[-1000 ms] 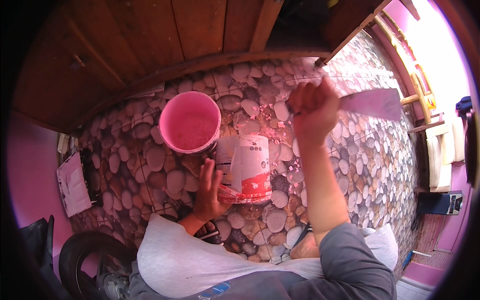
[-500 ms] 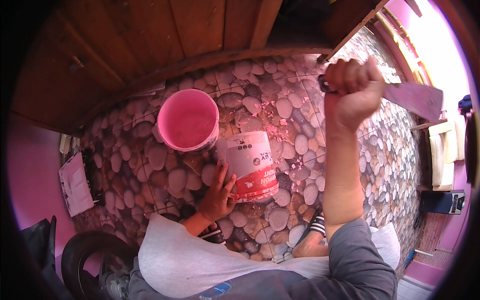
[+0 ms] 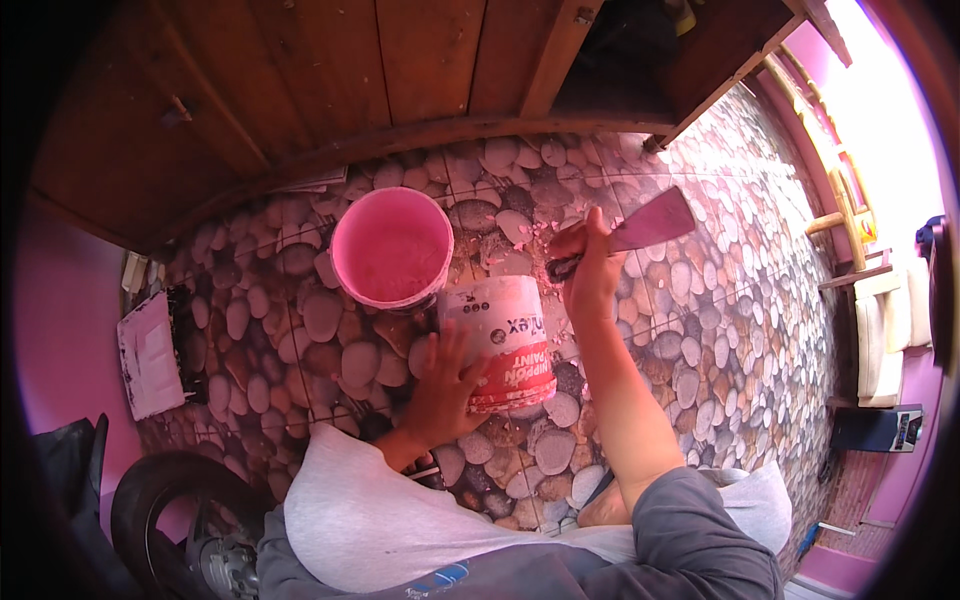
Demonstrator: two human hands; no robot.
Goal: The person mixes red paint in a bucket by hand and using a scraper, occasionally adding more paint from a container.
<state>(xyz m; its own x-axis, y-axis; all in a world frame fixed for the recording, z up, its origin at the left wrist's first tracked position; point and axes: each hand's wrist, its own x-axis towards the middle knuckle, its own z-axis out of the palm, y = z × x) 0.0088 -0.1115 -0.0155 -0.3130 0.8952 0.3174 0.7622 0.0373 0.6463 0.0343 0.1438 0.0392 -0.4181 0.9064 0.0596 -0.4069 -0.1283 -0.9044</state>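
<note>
A white and red paint bucket (image 3: 505, 330) lies on its side on the floor in front of me. My left hand (image 3: 447, 372) rests against its left side with the fingers spread. To the right and a little beyond the bucket, my right hand (image 3: 587, 258) is closed around the dark handle of a putty knife (image 3: 655, 222), whose wide blade points right and away from me. A second bucket (image 3: 392, 250), pink inside, stands upright just beyond the lying one, to its left. Pink flakes (image 3: 510, 240) are scattered on the floor around the far end of the lying bucket.
Wooden furniture (image 3: 330, 70) spans the far side. A paint-smeared white board (image 3: 152, 358) leans by the left wall. At the lower left is a motorbike wheel (image 3: 165, 520). A dark blue box (image 3: 868, 428) and cream cushions (image 3: 880, 340) are on the right.
My right hand with the putty knife has come down and left, from raised at the upper right to close by the lying bucket. My left hand remains on the bucket.
</note>
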